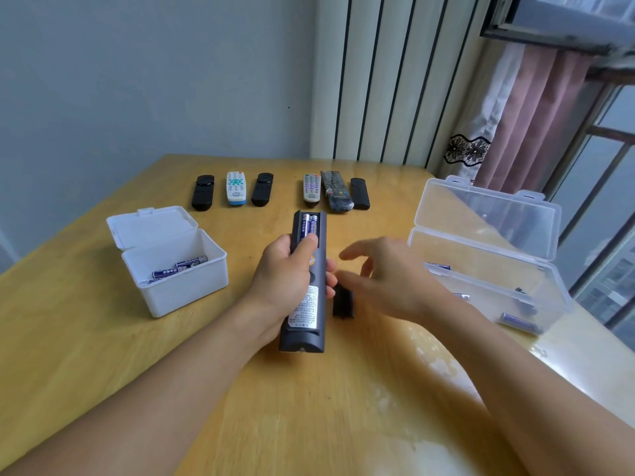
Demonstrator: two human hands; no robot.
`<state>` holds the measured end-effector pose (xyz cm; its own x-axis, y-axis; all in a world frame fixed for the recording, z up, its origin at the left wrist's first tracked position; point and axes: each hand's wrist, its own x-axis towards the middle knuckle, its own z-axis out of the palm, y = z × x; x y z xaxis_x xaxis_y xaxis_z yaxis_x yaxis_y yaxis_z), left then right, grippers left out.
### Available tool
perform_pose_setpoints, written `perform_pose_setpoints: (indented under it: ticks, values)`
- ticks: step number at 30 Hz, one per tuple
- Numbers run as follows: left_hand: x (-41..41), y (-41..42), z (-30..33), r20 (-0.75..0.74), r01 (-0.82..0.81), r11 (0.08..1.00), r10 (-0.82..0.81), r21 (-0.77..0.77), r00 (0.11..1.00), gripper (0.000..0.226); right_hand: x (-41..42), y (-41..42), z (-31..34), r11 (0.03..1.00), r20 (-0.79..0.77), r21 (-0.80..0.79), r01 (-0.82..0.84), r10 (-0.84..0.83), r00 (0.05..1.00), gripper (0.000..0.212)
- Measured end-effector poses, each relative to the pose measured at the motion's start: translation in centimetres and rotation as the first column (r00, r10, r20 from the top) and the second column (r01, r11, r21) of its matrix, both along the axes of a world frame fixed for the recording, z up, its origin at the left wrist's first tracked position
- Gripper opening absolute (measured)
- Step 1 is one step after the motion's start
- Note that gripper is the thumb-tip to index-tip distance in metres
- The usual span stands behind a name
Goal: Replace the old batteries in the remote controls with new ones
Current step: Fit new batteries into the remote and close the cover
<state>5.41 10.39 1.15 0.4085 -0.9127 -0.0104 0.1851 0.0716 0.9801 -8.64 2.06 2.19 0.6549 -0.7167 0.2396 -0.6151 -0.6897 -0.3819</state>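
Note:
My left hand grips a dark grey remote held back-side up, thumb resting on two blue batteries in its open compartment. Its black battery cover lies on the table just right of the remote. My right hand hovers above that cover, fingers spread, holding nothing. A white box on the left holds several blue batteries. A clear plastic case on the right, lid up, holds a few more batteries.
Two groups of three remotes lie in a row at the back of the wooden table: the left group and the right group. A wall, radiator panels, a curtain and a window stand behind and to the right.

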Motion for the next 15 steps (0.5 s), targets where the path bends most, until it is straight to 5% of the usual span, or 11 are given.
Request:
perform_pose_setpoints:
  ticks: [3,6,12,15]
  values:
    - [0.5,-0.1,0.1,-0.022,0.014,0.999,-0.013,0.047,1.000,0.021,-0.1,0.2,0.2,0.995,-0.258,0.072,-0.068,0.084,0.962,0.067]
    - [0.8,-0.3,0.1,-0.025,0.029,0.997,-0.028,0.073,0.999,0.021,-0.2,0.2,0.6,0.990,-0.313,0.087,-0.114,0.136,0.940,0.062]
    - [0.7,-0.2,-0.4,0.039,0.060,0.989,-0.065,0.137,0.997,0.022,-0.5,0.2,0.6,0.996,-0.143,0.035,-0.078,0.082,0.986,0.053]
    - [0.6,-0.1,-0.3,-0.018,0.077,0.989,-0.076,0.130,0.997,0.027,-1.2,0.1,1.7,0.998,0.159,-0.060,0.010,-0.001,0.987,0.057]
